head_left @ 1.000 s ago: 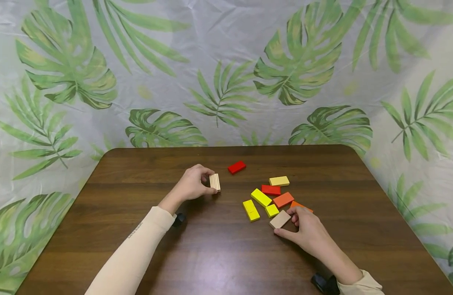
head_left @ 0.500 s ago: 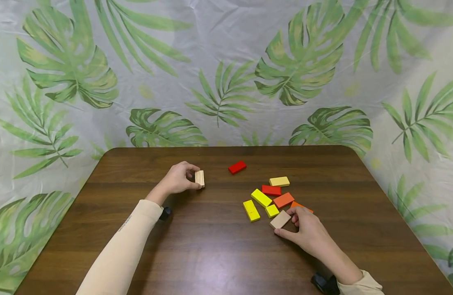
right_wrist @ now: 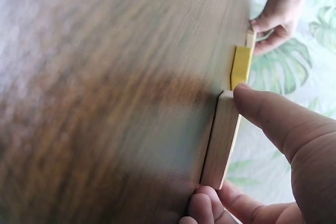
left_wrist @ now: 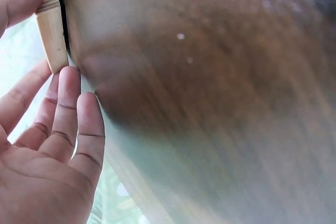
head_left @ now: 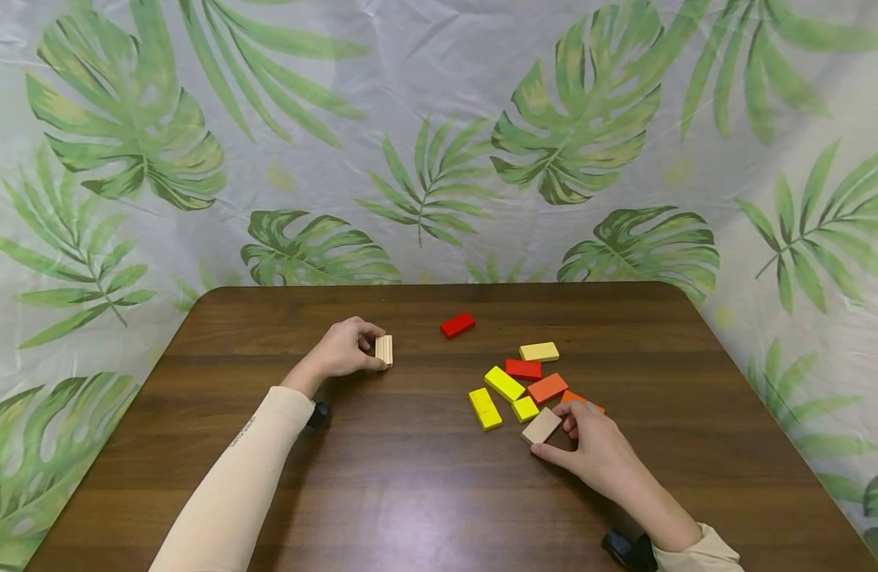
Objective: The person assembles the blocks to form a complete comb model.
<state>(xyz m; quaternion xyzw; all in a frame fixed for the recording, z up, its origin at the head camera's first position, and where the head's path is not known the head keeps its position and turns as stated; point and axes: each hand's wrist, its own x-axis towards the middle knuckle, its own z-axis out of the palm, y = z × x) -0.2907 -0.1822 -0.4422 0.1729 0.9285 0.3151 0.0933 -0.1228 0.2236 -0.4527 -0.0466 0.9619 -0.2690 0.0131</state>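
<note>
In the head view my left hand pinches a small wooden block between thumb and fingers, left of the other blocks. Its top looks striped; the left wrist view shows the same wooden block held at its two ends, low against the table. My right hand grips a plain tan wooden block by its ends at the near side of the group. From the right wrist, that tan block appears to lie on the table, thumb on one end and fingers at the other.
Yellow blocks lie beside the tan one, with red, orange-red and pale yellow blocks behind. An orange block is partly hidden by my right hand. One red block lies farther back on the brown table.
The left hand has moved left with its striped wooden block, mostly in the first half second. The right hand keeps its place on the tan block.
</note>
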